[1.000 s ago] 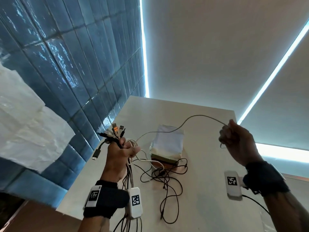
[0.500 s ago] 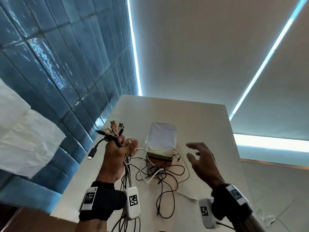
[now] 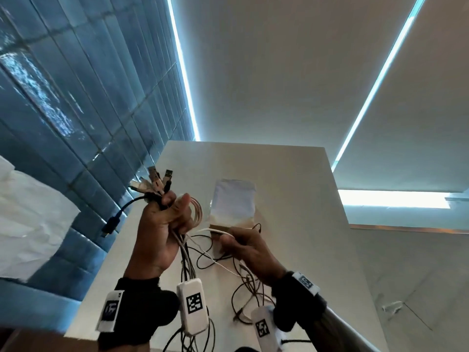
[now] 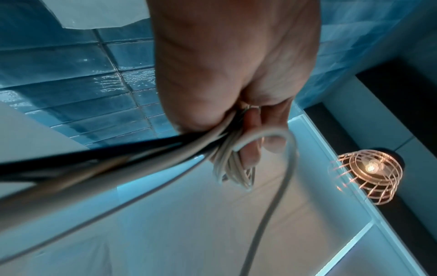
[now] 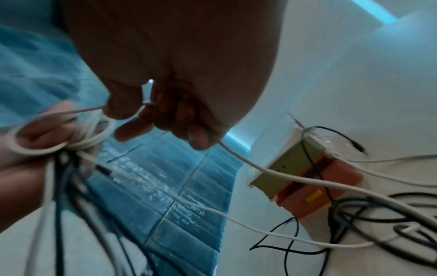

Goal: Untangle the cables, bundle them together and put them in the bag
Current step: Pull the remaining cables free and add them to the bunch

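Note:
My left hand (image 3: 166, 219) is raised over the table's left side and grips a bundle of cables (image 3: 162, 191), with USB plugs (image 3: 158, 177) sticking out above the fist and strands hanging below. In the left wrist view the left hand (image 4: 236, 119) holds white and black cables (image 4: 227, 149). Just to its right, my right hand (image 3: 243, 242) pinches a thin white cable (image 3: 215, 231). The right wrist view has the right hand (image 5: 179, 115) holding the white cable (image 5: 272, 170) that runs to the table. Loose black and white cables (image 3: 243, 283) lie tangled on the table. The bag (image 3: 233, 203) lies behind them.
The white table (image 3: 299, 224) stands against a blue tiled wall (image 3: 76, 123) on the left. A yellow and orange box (image 5: 305, 175) sits under the bag's near end with cables across it. White crumpled paper (image 3: 30, 219) hangs at the far left.
My right hand let go of the long cable it held high on the right, came down open, then moved left beside the left hand and took a thin white cable. The left hand kept its bundle.

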`<control>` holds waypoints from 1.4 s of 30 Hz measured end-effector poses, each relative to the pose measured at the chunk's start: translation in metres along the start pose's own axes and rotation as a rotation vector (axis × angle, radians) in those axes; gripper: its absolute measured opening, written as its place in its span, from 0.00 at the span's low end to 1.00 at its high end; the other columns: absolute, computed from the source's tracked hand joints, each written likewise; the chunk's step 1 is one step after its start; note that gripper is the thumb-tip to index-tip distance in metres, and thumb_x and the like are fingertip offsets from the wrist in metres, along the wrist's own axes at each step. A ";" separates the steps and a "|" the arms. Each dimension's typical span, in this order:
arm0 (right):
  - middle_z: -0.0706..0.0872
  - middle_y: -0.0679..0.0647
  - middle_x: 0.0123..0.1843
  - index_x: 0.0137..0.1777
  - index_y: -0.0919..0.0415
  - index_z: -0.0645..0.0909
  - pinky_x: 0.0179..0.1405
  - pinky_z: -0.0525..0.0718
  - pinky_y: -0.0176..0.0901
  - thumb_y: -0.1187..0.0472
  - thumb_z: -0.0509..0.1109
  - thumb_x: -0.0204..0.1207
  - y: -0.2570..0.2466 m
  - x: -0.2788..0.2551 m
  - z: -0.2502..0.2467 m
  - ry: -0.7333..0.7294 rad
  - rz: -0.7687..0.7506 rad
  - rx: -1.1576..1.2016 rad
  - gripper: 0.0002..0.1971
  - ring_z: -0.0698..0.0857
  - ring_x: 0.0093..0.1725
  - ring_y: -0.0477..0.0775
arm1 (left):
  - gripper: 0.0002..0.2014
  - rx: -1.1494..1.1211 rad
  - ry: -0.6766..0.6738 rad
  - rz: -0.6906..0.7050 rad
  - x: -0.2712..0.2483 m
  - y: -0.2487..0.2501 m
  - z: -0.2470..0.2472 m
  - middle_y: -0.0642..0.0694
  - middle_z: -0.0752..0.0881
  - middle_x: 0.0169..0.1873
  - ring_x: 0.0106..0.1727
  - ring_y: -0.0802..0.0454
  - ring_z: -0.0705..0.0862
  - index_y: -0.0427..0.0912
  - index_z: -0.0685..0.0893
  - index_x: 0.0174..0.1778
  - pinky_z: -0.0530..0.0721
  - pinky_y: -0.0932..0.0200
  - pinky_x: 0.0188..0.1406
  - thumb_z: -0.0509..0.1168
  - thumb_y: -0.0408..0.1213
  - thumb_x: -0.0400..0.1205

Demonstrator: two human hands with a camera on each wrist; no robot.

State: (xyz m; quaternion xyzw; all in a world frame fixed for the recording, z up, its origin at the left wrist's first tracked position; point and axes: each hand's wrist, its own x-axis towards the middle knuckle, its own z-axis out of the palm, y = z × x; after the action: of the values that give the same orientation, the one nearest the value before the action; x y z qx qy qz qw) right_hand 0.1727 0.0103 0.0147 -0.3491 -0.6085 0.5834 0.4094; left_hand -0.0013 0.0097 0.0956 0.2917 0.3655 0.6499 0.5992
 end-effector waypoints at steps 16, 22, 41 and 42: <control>0.77 0.44 0.25 0.22 0.48 0.76 0.37 0.73 0.40 0.53 0.67 0.81 0.055 0.028 -0.045 0.073 0.209 -0.525 0.22 0.75 0.29 0.41 | 0.19 0.020 -0.015 0.052 0.000 0.023 0.009 0.54 0.59 0.22 0.21 0.58 0.57 0.50 0.62 0.28 0.59 0.64 0.19 0.61 0.31 0.79; 0.81 0.47 0.30 0.36 0.63 0.84 0.28 0.71 0.35 0.57 0.64 0.83 0.025 0.053 -0.038 0.221 0.336 -0.520 0.16 0.78 0.30 0.46 | 0.17 0.017 0.027 -0.099 0.004 0.017 0.004 0.51 0.61 0.23 0.23 0.57 0.60 0.48 0.64 0.26 0.63 0.62 0.20 0.58 0.28 0.78; 0.72 0.58 0.28 0.39 0.69 0.81 0.25 0.65 0.33 0.58 0.62 0.85 -0.026 0.024 0.001 -0.158 0.038 -0.035 0.17 0.68 0.25 0.43 | 0.09 -0.253 0.043 -0.113 0.012 0.012 0.018 0.49 0.72 0.27 0.25 0.56 0.73 0.47 0.69 0.33 0.78 0.59 0.34 0.58 0.29 0.76; 0.73 0.54 0.28 0.39 0.69 0.82 0.24 0.66 0.31 0.58 0.62 0.85 -0.018 0.023 -0.003 -0.137 0.056 -0.051 0.17 0.69 0.25 0.41 | 0.09 -0.252 0.033 -0.094 0.012 0.014 0.019 0.49 0.72 0.27 0.23 0.57 0.71 0.47 0.69 0.34 0.76 0.60 0.30 0.58 0.29 0.75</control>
State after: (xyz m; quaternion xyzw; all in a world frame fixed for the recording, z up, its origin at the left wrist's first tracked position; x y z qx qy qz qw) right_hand 0.1662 0.0311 0.0344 -0.3355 -0.6398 0.6014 0.3411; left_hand 0.0051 0.0238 0.1168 0.1858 0.3043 0.6665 0.6547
